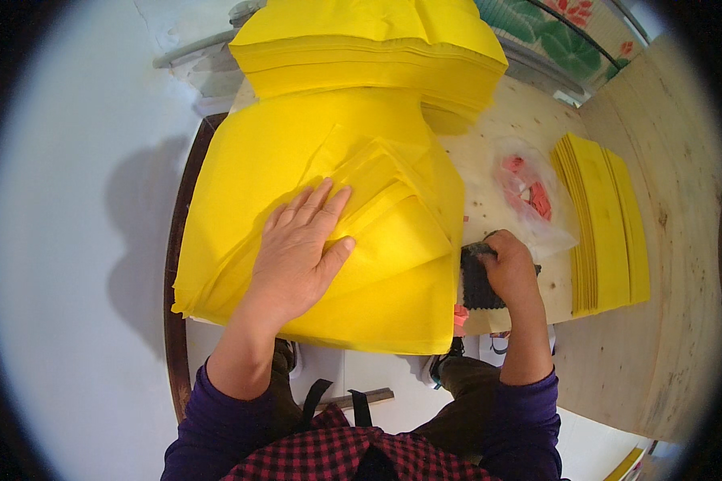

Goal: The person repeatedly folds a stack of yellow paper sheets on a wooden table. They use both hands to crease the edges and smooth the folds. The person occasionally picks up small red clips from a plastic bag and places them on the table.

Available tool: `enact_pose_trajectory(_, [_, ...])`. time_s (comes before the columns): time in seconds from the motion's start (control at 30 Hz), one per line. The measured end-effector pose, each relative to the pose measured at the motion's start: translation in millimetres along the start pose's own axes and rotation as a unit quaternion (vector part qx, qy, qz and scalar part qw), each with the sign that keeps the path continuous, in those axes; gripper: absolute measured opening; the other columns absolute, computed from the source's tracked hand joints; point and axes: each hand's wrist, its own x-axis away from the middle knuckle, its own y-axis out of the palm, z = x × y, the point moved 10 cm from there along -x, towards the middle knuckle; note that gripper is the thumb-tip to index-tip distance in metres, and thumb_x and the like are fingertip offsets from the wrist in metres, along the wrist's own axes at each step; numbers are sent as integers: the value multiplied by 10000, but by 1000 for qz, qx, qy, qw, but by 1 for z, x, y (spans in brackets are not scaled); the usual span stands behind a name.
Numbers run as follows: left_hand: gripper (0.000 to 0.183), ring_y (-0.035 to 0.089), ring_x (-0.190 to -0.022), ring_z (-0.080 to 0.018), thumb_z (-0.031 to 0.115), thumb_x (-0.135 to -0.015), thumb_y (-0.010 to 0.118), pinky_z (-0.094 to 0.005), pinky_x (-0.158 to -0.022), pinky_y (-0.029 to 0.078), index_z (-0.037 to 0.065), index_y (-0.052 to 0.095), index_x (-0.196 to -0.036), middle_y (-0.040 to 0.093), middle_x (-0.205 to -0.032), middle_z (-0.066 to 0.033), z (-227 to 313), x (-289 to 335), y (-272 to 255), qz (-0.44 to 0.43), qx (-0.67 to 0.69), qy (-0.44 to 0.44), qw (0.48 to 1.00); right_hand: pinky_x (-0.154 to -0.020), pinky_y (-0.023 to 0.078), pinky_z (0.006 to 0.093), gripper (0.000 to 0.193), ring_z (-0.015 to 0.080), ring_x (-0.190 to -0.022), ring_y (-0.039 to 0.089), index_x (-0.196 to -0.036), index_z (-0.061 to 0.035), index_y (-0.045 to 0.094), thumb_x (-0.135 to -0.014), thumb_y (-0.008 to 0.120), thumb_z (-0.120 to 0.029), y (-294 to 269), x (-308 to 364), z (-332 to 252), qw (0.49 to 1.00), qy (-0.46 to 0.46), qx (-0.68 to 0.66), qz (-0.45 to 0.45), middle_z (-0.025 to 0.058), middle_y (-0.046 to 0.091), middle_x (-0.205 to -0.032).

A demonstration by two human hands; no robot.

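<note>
A wide spread of thin yellow sheets (257, 152) lies before me on the table, its front edge reaching the near side. On top are some folded yellow pieces (397, 228) that overlap at angles. My left hand (297, 252) rests flat on these pieces with its fingers stretched out. Just right of the yellow sheets, my right hand (509, 263) has its fingers closed on a black cloth (480, 290) with a zigzag-cut edge. Part of the black cloth is hidden under that hand.
A thick yellow stack (361, 68) stands at the back. On the wooden tabletop (465, 156) at right lies a clear plastic bag (565, 228) with reddish pieces, beside a pile of folded yellow pieces (610, 232). A wooden panel (658, 345) borders the right side.
</note>
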Motion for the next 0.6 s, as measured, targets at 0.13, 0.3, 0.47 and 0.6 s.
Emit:
enact_pose_trajectory(0.13, [585, 324, -1433, -381, 361, -986, 499, -505, -1178, 217, 116, 387, -1505, 364, -1555, -178, -1, 0, 0, 1, -1, 1, 1000, -802, 517, 433, 200, 393, -910, 638, -940, 15, 664, -741, 684, 6, -2, 2, 4, 999, -29, -22, 0, 189, 647, -985])
enact_pose_trajectory(0.3, [585, 322, -1434, -382, 365, -989, 492, -509, -1178, 217, 115, 385, -1507, 361, -1555, -184, 0, 0, 0, 1, -6, 2, 1000, -704, 543, 363, 176, 284, -773, 697, -945, 37, 660, -773, 620, 29, 8, 3, 38, 980, 115, -158, -24, 186, 685, -848])
enact_pose_trajectory(0.47, [588, 327, -1433, -382, 367, -988, 491, -514, -1177, 216, 112, 385, -1507, 369, -1550, -188, 1, 1, -2, 6, 1, 3, 1000, -725, 552, 373, 181, 294, -796, 713, -964, 23, 688, -799, 618, -2, 7, 6, 46, 980, 127, -154, -19, 202, 706, -858])
enact_pose_trajectory(0.6, [591, 332, -1430, -383, 366, -983, 498, -517, -1173, 219, 110, 389, -1505, 377, -1544, -190, 1, 1, -2, 6, -4, 1, 1000, -716, 549, 370, 183, 277, -779, 709, -967, 25, 696, -800, 629, -7, 1, 9, 42, 989, 55, -140, -1, 192, 715, -858])
